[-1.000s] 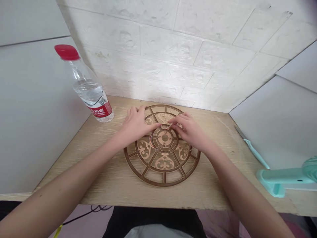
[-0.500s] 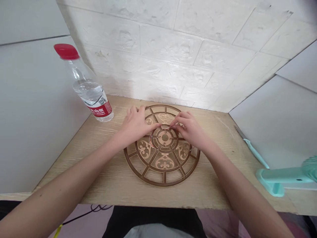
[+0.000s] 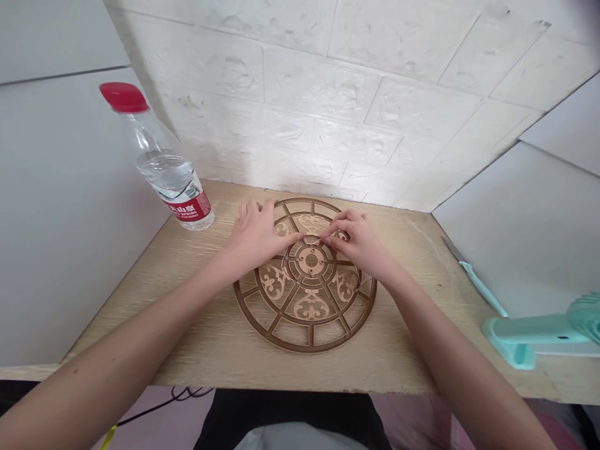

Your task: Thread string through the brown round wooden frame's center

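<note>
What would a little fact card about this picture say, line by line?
Left hand: spread on the wheel, thumb near its middle
Right hand: pinching a thin wire
Wheel: brown, lacy, flat on the table
Bottle: upright, red cap, to the left
Knife: on the right
Green gadget: right edge, partly cut off

The right hand (image 3: 360, 242) has edged a little further to the right over the round wooden frame (image 3: 304, 266), its knuckles now set slightly away from the left thumb (image 3: 291, 239). A second ago its forefinger reached forward, with the tip a bit apart from the thumb; now these fingertips (image 3: 325, 234) have come together on the thin wire (image 3: 312, 243). The short stretch of wire between the two hands, faint before, now shows more clearly as a pale, sagging curve across the frame's inner ring
</note>
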Available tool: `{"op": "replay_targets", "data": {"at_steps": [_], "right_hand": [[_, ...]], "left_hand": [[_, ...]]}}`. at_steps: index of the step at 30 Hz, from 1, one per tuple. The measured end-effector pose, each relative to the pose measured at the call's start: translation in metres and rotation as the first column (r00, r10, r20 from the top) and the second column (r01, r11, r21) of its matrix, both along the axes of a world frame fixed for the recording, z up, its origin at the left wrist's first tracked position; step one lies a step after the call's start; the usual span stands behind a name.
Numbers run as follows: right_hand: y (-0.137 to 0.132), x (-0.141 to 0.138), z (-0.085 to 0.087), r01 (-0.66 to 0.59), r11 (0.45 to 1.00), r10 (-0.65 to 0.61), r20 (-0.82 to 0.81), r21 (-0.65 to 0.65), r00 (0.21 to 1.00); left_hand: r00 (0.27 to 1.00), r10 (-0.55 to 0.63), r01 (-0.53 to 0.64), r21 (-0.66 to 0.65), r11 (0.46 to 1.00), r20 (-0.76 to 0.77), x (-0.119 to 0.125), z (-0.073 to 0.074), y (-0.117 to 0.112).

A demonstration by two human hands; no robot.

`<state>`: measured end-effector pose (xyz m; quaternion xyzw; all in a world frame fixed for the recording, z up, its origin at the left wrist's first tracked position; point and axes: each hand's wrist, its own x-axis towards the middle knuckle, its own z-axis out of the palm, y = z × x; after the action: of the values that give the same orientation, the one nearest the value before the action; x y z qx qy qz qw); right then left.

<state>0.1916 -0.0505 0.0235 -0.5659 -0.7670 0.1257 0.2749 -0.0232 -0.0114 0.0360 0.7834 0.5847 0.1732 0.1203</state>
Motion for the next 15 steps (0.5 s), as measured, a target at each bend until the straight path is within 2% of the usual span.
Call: {"op": "replay_targets", "data": {"at_steps": [5,10,15], "right_hand": [[-0.006,-0.003,0.005,0.012,0.999,-0.016,0.086,0.053,0.996],[-0.005,0.004,0.011,-0.058,0.997,0.052,0.106,0.053,0.993],[-0.007,0.006,0.012,-0.113,0.987,0.097,0.133,0.117,0.986]], "left_hand": [[0.999,-0.008,0.008,-0.004,1.000,0.033,-0.001,0.000,0.000],[0.999,-0.019,0.018,0.020,1.000,0.048,-0.002,-0.001,0.000],[0.998,-0.026,0.025,0.014,1.000,0.055,-0.003,-0.001,0.000]]}}
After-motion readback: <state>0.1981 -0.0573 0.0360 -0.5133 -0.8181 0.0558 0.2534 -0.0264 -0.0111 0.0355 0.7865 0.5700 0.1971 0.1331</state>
